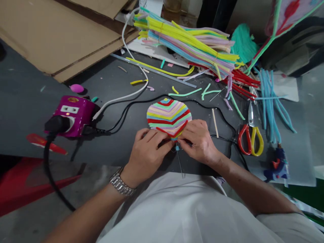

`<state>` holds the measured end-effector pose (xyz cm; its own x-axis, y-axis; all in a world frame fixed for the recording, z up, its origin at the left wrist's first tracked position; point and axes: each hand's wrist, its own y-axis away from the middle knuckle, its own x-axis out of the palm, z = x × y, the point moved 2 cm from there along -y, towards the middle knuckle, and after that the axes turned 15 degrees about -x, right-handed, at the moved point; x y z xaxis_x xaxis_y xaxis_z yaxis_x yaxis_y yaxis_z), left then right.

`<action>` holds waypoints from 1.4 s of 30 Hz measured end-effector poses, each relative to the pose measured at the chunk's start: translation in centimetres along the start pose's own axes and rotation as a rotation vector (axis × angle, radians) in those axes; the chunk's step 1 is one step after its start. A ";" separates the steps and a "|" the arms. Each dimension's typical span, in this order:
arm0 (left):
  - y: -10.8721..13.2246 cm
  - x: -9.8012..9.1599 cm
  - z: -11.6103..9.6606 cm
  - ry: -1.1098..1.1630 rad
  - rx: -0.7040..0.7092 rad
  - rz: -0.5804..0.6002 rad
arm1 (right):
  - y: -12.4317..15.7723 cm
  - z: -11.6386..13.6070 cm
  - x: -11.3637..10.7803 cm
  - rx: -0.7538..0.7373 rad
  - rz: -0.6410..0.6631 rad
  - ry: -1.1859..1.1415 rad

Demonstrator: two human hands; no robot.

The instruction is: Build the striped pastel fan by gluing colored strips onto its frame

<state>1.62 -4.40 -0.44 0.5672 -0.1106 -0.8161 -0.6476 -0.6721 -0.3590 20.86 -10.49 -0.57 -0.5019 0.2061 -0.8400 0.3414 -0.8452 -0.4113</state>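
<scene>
1. The left hand and the right hand are holding a round pad of stripy pipe cleaners. The pad is sitting on the dark desk, right in front of the person.
2. Both grips are closed on the low edge of the pad, pinching it from each side.
3. A silver watch is sitting on the left wrist.
4. A thin metal stick with a blue bead is poking out below the hands.
5. A black cord is curving behind the pad.
6. Red and yellow scissors are lying to the right, near a blue glue gun.
7. A purple power socket is sitting to the left.
8. A big bunch of colored pipe cleaners is lying far ahead, near brown cardboard.
</scene>
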 end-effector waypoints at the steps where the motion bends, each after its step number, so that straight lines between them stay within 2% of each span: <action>1: 0.0 0.0 -0.1 -0.004 0.002 -0.006 | 0.0 0.0 0.0 0.001 0.003 -0.002; 9: -0.1 -0.1 -0.3 -0.030 0.007 -0.013 | 0.1 -0.1 0.0 -0.002 0.029 0.014; 17: 0.0 0.0 0.4 0.057 -0.028 -0.023 | -0.9 0.0 -1.7 -0.018 0.044 0.084; 22: -0.1 -0.6 1.1 0.160 -0.108 -0.062 | -1.6 -1.1 -1.5 -0.157 0.118 0.189; 25: -0.8 -0.8 2.0 0.149 -0.144 -0.070 | -1.9 -1.8 -1.2 -0.251 0.171 0.237; 29: -2.4 -1.3 2.6 0.131 -0.095 -0.051 | -2.5 -1.9 -1.9 -0.306 0.128 0.207; 33: -3.0 -2.5 1.7 0.219 -0.032 -0.015 | -2.4 -0.8 -3.6 -0.282 0.031 0.105; 36: -2.1 -3.3 0.7 0.250 -0.015 -0.007 | -1.4 0.1 -4.2 -0.254 -0.004 0.044; 42: 0.6 -2.4 -0.8 0.152 -0.021 -0.029 | 1.2 0.7 -3.2 -0.162 -0.006 -0.020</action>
<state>0.28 -5.08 1.67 0.6574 -0.1993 -0.7267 -0.6198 -0.6915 -0.3710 22.31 -12.55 1.88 -0.5195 0.1997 -0.8308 0.4612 -0.7530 -0.4694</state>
